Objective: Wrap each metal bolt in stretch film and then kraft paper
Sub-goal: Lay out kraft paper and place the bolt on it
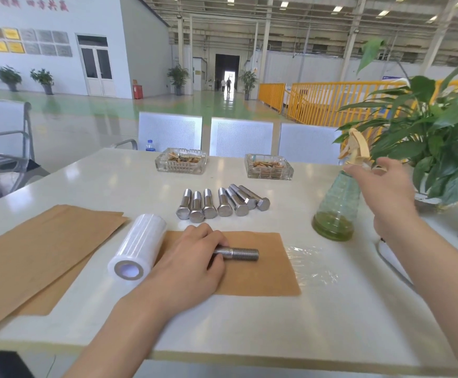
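Bolt (242,254) in left hand (195,257)

bright, even daylight plus ceiling strip lights (337,9) far above table (249,323). soft glare patches on glossy tabletop and on hall floor beyond it. shadows faint, short, tight under left hand (192,266). strong wide-angle bending toward frame edges (railings, pillars curve). distant doorway blown out; right hand (378,186) slightly blurred.
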